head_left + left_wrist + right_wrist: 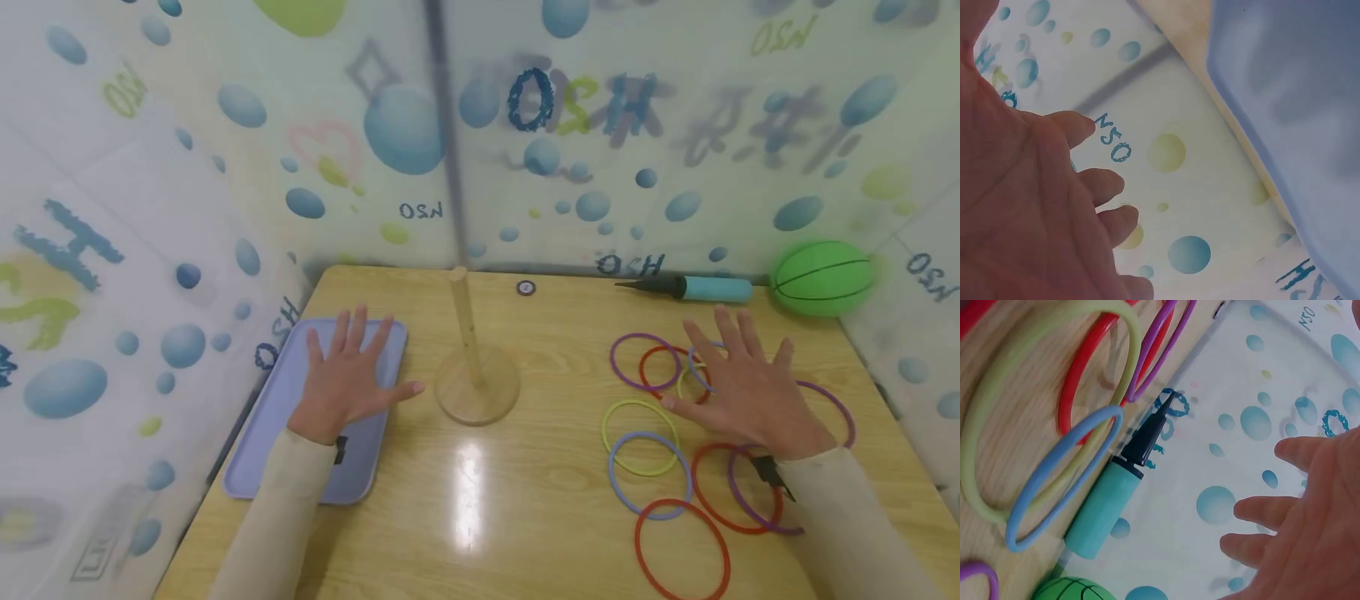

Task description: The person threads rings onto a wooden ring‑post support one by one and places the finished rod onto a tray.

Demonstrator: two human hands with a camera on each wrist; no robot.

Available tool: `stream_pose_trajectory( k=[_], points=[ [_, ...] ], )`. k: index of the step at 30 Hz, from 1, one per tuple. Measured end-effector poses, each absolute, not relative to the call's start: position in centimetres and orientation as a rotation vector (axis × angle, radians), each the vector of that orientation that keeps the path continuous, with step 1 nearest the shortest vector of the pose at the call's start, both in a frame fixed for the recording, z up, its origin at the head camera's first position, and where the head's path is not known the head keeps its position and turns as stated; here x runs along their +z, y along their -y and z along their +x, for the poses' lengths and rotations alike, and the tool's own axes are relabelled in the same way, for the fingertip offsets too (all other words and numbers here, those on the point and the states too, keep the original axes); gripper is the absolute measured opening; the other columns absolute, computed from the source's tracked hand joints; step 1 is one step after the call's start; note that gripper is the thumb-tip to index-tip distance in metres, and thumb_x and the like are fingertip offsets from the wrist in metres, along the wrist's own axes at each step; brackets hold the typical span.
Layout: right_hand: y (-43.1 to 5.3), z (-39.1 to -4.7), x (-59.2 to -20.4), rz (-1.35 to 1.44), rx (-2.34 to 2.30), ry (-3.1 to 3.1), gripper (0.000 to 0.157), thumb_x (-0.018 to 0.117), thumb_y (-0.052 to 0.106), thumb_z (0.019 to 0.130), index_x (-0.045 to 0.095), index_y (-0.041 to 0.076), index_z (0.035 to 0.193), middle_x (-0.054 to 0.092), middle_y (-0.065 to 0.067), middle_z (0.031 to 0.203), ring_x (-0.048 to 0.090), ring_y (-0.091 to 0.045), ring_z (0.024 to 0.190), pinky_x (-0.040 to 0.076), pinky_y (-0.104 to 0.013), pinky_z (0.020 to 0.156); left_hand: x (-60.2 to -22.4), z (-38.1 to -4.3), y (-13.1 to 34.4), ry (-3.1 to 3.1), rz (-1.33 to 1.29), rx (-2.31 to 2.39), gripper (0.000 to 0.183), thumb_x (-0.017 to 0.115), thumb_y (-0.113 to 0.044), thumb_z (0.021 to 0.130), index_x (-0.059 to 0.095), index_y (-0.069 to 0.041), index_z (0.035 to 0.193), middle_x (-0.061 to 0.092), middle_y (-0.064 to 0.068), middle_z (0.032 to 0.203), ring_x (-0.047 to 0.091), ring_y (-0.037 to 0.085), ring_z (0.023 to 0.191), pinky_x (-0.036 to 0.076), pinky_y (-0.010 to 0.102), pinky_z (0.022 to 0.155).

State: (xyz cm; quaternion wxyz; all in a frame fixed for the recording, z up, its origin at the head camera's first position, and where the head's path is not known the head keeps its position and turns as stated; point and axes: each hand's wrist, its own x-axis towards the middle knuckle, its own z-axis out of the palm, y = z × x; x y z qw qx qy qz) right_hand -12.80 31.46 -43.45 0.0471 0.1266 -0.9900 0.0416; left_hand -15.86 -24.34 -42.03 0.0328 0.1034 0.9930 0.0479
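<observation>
My left hand is spread over the blue-grey tray, fingers straight and nothing in its grasp. On the right, my right hand hovers with splayed fingers over several plastic rings, holding nothing. Among these rings are a yellow ring, a blue ring and a red ring, overlapping one another. A purple ring lies farther back; the right hand partly hides others. Between the hands stands a wooden peg on a round base.
Along the back edge lie a teal hand pump with a black nozzle and a green ball. A small round disc sits behind the peg. Printed curtains enclose the wooden table at the back and sides.
</observation>
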Motion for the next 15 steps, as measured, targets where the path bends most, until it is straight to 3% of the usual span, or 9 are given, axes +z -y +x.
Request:
stream_pose_trajectory(
  k=[7,15],
  points=[
    [-31.1,-12.7,-43.8,0.525,0.237,2.924,0.106,0.077,0.071,0.082,0.038,0.015,0.164,0.029,-0.030,0.167,0.027,-0.052,0.154,0.029,-0.080,0.109,-42.4,-16.2,24.4,-2.989,0.349,0.324,0.121,0.065,-0.081,0.087,0.011,-0.014,0.171,-0.008,0.023,0.176,-0.002,0.048,0.163,0.007,0.079,0.121],
    [-30.8,-12.3,-44.2,0.580,0.389,2.869,0.098,0.085,0.056,0.082,0.045,0.012,0.160,0.040,-0.022,0.163,0.044,-0.048,0.143,0.049,-0.071,0.098,-43.7,-16.7,24.1,-2.887,0.398,0.539,0.121,0.082,-0.059,0.086,0.010,-0.013,0.171,-0.006,0.020,0.178,0.006,0.049,0.162,0.022,0.068,0.125]
  ],
)
